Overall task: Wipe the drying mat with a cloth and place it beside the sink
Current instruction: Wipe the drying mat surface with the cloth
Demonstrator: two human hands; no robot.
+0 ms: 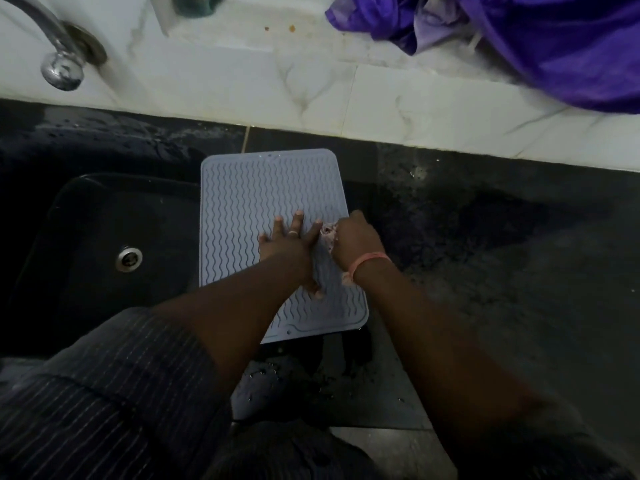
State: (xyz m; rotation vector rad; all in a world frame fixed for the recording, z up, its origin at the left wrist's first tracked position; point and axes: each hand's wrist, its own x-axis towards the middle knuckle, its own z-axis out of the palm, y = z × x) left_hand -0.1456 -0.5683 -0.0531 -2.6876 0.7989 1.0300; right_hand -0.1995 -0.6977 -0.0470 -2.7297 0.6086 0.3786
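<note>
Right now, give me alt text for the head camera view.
Left hand presses flat on a grey drying mat beside a black sink, while right hand grips a cloth on it. Purple fabric lies behind.

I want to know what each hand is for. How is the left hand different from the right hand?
The left hand lies flat with fingers spread, pressing on the drying mat; the right hand is curled in a grip round the cloth. The left hand wears a ring, while the right wrist has a pink band. Both are over the mat's right half.
</note>
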